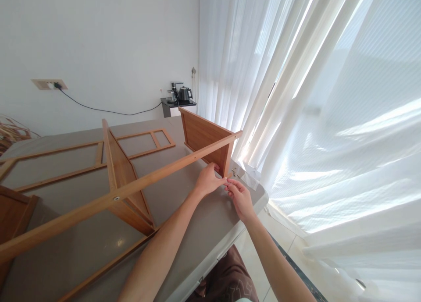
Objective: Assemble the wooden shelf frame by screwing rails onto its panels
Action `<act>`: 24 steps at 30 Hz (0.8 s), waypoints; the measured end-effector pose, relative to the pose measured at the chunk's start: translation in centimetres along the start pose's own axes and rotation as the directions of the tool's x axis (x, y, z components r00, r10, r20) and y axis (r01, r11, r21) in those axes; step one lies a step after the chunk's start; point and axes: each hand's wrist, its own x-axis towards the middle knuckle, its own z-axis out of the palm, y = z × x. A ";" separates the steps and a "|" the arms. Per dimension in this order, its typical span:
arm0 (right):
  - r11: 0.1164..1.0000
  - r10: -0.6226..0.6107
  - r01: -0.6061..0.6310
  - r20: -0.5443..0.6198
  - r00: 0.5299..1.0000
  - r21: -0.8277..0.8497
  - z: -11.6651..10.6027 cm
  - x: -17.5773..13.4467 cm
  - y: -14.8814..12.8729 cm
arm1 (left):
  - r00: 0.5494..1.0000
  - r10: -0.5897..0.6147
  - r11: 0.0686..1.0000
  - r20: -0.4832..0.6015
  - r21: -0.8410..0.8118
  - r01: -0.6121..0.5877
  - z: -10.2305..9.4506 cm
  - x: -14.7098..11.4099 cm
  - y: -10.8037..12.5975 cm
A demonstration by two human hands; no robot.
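A partly joined wooden shelf frame stands on the grey tabletop, with a long upper rail (174, 164) running across upright panels. At its right end is a wooden panel (205, 133), and my left hand (209, 181) is closed round the lower front corner there, where the lower wooden rail (108, 264) seems to meet it. My left forearm hides much of that rail. Close against the same corner, my right hand (239, 197) has its thumb and fingertips pinched together. Whatever is between them is too small to make out. Small metal screws (234, 172) lie just beyond the corner.
A flat ladder-like wooden frame (158, 139) lies at the back of the table (194, 232). Another panel (126, 170) stands mid-frame. White curtains (296, 118) hang along the right. A kettle (185, 94) and coffee maker sit on a small cabinet behind.
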 end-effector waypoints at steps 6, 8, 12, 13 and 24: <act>1.000 0.024 -0.024 -0.022 0.999 0.000 -0.3 0.4 0.0 | 1.000 -0.002 1.000 0.004 0.001 0.002 0.0 -0.1 0.0; 0.999 0.034 -0.035 -0.040 0.999 -0.028 -0.7 0.8 -0.1 | 1.000 -0.002 1.000 0.007 0.001 0.002 0.1 -0.2 0.0; 0.994 0.039 -0.050 -0.108 0.993 -0.101 -1.7 1.5 -0.1 | 1.000 0.000 1.000 0.004 0.002 0.000 0.1 -0.2 0.1; 0.993 0.036 -0.049 -0.119 0.992 -0.108 -1.8 1.6 -0.1 | 1.000 0.001 1.000 0.004 0.003 -0.001 0.1 -0.2 0.2; 0.998 -0.021 0.009 -0.202 0.979 -0.057 -1.5 1.5 0.5 | 1.000 -0.002 1.000 0.014 0.007 0.001 0.1 -0.1 0.3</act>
